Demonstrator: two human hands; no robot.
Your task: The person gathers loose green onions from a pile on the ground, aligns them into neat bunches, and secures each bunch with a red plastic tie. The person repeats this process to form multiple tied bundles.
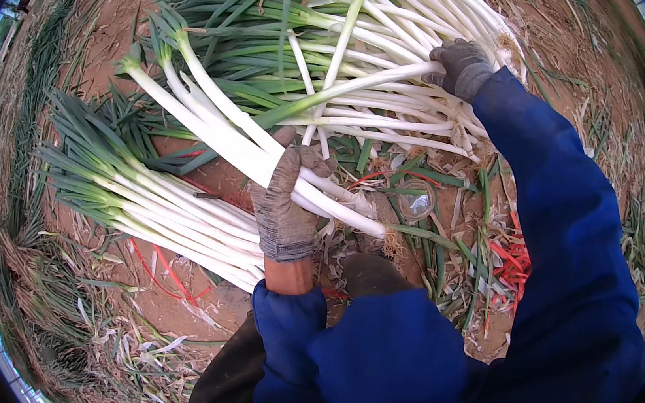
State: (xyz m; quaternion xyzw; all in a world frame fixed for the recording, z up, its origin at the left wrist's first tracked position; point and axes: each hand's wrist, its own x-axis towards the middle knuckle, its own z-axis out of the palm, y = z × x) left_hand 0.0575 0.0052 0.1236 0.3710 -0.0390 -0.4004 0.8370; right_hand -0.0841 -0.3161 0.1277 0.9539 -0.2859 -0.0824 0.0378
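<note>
Centre left: green-onion row (pixel 185 222) on ground, leaves pointing left. Left of centre: green-onion bunch (pixel 237 148) slanting down to right, roots lowest. Near centre: gloved left hand (pixel 289 198), fingers wrapped round bunch. Upper middle: green-onion heap (pixel 394 23). Upper right: gloved right hand (pixel 462 68), fingers curled round lower end of single stalk (pixel 368 83). Right: red strips (pixel 510 267).

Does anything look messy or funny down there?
A few things do. A clear round thing, maybe plastic, lies among leaf scraps and doesn't look like a plant. Red strips sit in a messy tangle near the blue right sleeve. One stalk lies crosswise over the big pile, while most others there lie side by side.
</note>
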